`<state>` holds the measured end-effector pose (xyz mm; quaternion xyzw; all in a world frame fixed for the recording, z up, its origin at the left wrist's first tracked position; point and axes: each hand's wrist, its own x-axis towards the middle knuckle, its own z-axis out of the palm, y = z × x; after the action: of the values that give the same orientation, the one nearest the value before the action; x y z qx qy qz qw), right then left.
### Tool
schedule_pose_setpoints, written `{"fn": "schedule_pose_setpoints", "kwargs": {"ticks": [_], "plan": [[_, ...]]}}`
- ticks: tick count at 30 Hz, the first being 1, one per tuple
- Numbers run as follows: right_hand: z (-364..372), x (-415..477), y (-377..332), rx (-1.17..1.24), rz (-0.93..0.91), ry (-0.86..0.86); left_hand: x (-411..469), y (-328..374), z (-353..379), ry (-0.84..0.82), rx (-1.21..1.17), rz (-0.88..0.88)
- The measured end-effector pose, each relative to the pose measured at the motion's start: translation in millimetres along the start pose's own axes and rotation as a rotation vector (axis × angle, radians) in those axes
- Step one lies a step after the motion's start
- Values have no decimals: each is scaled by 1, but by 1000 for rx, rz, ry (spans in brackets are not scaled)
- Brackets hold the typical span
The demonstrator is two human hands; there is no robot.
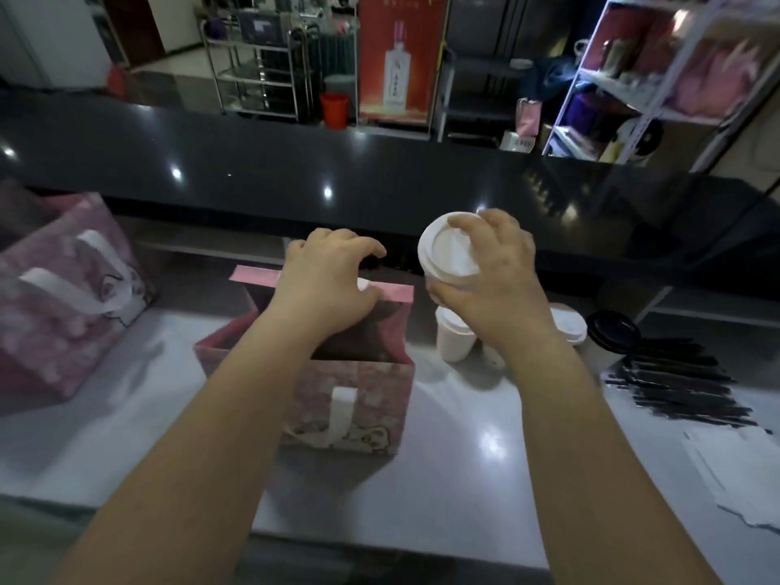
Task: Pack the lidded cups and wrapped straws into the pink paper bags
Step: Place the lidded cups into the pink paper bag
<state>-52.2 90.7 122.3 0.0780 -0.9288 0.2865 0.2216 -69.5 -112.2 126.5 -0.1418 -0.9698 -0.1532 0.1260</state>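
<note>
An open pink paper bag [354,394] stands upright in the middle of the grey counter. My left hand [329,280] grips the far rim of that bag, thumb and fingers curled over the edge. My right hand [494,280] holds a white lidded cup [449,253] in the air, just right of the bag's mouth and tilted toward me. More white lidded cups [453,335] stand on the counter under my right wrist, another [567,323] further right. Black wrapped straws [679,386] lie in a loose pile at the right.
A second pink paper bag [63,297] with white handles stands at the left. A black lid stack [612,331] sits beside the straws. White papers [743,470] lie at the right edge. A dark raised counter [295,162] runs across behind the work surface.
</note>
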Motion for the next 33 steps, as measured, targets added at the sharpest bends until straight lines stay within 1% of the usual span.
{"fn": "schedule_pose_setpoints", "kwargs": {"ticks": [5, 8, 10, 14, 16, 18, 20, 22, 24, 27, 30, 33], "plan": [[15, 10, -52, 139, 13, 64, -28, -61, -20, -64, -165, 56], [17, 8, -75, 207, 35, 104, -31, -87, -16, -234, -184, 25], [17, 5, -92, 246, 54, 111, -31, -96, -10, -325, -163, 38], [20, -1, -112, 229, 73, 78, -30, -106, -1, -346, -181, 96], [27, -3, -114, 204, 123, 14, -29, -108, 0, -345, -153, 186], [36, -7, -111, 125, 174, -57, -28, -109, 3, -344, -84, 256], [45, -11, -110, 64, 210, -129, -29, -109, 5, -372, -65, 267], [55, -14, -110, 47, 208, -187, -30, -111, 8, -397, -86, 269], [66, -18, -111, -32, 168, -254, -31, -113, 11, -418, -80, 264], [72, -26, -107, -228, 127, -370, -32, -116, 14, -430, 0, 258], [67, -29, -98, -384, 107, -431, -35, -116, 18, -458, 44, 253], [74, -24, -98, -539, -22, -532, -42, -111, 21, -470, 51, 277]]}}
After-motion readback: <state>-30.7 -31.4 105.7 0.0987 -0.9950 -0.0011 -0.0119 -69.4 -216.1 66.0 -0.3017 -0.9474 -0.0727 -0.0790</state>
